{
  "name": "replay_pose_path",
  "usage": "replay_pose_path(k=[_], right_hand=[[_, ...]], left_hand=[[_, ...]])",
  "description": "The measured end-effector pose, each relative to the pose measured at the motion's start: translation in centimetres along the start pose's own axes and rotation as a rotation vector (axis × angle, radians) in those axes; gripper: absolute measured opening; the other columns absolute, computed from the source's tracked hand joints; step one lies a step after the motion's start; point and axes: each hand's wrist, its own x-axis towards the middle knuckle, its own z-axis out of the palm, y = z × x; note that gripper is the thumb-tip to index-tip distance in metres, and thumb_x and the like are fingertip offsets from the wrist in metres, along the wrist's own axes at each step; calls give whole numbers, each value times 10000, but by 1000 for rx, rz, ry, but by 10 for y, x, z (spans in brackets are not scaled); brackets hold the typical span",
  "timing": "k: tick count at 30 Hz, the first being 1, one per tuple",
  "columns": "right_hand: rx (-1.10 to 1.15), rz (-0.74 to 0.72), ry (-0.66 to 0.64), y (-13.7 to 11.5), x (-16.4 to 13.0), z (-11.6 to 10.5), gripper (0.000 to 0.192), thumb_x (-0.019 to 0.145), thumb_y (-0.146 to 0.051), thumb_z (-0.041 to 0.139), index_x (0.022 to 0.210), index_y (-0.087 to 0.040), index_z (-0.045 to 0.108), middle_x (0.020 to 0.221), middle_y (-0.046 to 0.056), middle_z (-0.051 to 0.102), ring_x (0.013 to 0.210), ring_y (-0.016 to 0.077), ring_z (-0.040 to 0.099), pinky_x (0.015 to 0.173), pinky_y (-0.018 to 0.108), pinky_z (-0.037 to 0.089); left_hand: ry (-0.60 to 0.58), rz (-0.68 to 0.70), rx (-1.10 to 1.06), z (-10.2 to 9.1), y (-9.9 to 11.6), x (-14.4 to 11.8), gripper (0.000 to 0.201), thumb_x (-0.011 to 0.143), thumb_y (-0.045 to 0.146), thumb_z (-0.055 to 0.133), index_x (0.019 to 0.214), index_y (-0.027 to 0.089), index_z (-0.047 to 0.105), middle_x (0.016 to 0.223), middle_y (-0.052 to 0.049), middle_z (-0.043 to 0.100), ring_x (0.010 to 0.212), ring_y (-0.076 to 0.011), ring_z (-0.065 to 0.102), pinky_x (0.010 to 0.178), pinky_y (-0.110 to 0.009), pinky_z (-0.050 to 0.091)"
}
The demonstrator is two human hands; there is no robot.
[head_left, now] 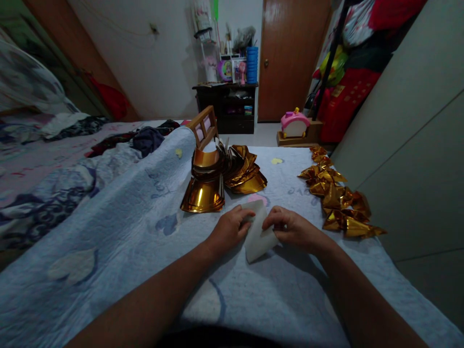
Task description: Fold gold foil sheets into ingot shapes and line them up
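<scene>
Between my two hands is a whitish sheet of paper [259, 244], bent along a crease into a V shape just above the bedspread. My left hand [232, 224] pinches its upper left edge between thumb and fingers. On the other side, my right hand [288, 227] grips the right edge with curled fingers. Beyond my left hand lie fanned stacks of shiny gold foil sheets [205, 195], with more gold sheets [248, 174] beside them. Off to the right sits a row of folded gold foil pieces [340, 198].
A blue quilted bedspread [145, 270] covers the surface under my hands. Rumpled clothes [148, 140] lie to the left, near a fan [29, 77]. At the back stand a dark cabinet [226, 108], a wooden door [292, 58] and a pink toy [294, 124]. A pale wardrobe [413, 159] borders the right side.
</scene>
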Motion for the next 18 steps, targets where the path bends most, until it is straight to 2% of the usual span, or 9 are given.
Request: replay_pose_path(k=[3,6,8,11,15,18], right_hand=[[-164,-128,43,-5,-2,-2,215,743,-115,740,914,-245,747,1084,57,573,1064,219,565,964,374,474],[-177,-166,-9,-12,-4,-4,253,736,-102,758,942,-246,737,1230,76,558,1194,238,535,1035,402,439],[-137,-178,-90,-15,-4,-5,184,761,-146,758,918,-239,730,1191,66,595,1149,223,569,999,376,458],[-51,-146,-171,-17,-3,-8,38,850,-234,680,865,-215,708,1005,40,663,966,185,624,894,325,483],[-15,21,-156,-13,-1,-8,188,904,-279,541,799,-176,658,727,2,605,686,139,561,659,247,433],[-66,148,-113,-8,2,-4,225,886,-276,499,723,-172,612,655,-6,542,605,128,491,567,238,360]], left_hand=[[-6,31,-5,2,-1,0,303,827,94,611,1100,180,711,1027,-85,686,931,-222,664,835,-326,520],[-18,25,-18,2,0,0,299,840,101,604,1099,186,727,986,-75,698,906,-216,670,822,-324,520],[-25,16,-27,0,1,0,282,849,117,604,1089,183,737,979,-79,702,899,-217,672,817,-328,519],[-47,10,-53,-1,4,-1,258,861,148,607,1081,165,741,984,-92,710,914,-227,674,829,-340,518],[-86,15,-181,-1,6,-3,304,835,135,614,1117,165,723,1054,-92,717,984,-231,667,895,-354,507],[-78,-11,-348,0,6,-3,356,801,125,621,1139,185,714,1102,-81,704,1024,-229,655,910,-348,506]])
